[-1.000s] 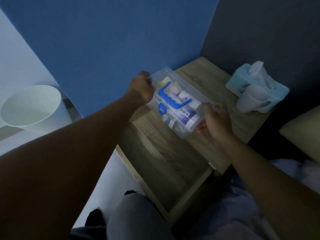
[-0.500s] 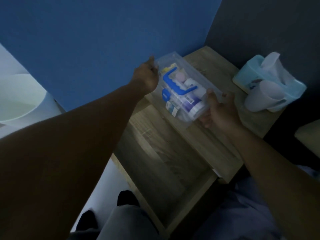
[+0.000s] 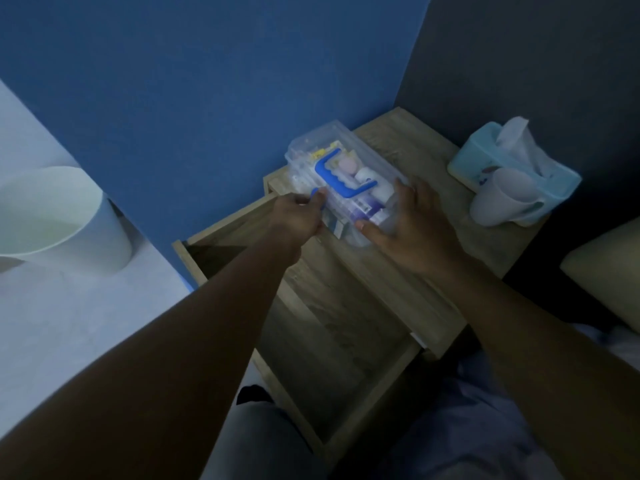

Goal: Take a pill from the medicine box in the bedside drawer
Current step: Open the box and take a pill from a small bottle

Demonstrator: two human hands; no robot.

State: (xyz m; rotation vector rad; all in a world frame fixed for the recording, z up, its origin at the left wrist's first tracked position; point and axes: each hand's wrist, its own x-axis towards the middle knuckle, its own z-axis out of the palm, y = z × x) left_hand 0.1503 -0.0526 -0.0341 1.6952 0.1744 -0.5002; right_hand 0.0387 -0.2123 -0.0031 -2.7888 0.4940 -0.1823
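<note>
Head view, frame centre: medicine box [image 3: 341, 171] on worktop [image 3: 408, 150]; left hand [image 3: 299, 216] fingers pinch its blue latch [image 3: 314, 192], right hand [image 3: 412, 223] grasps the near end.

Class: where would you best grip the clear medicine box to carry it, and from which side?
Grip the blue handle on the medicine box lid, coming from above: it arches clear of the flat lid and runs lengthwise, so fingers can hook under it.

both hands [image 3: 298, 216] [image 3: 412, 226] grip a clear medicine box [image 3: 341, 174] on the wooden surface [image 3: 415, 147], left of a tissue box [image 3: 485, 164].
</note>
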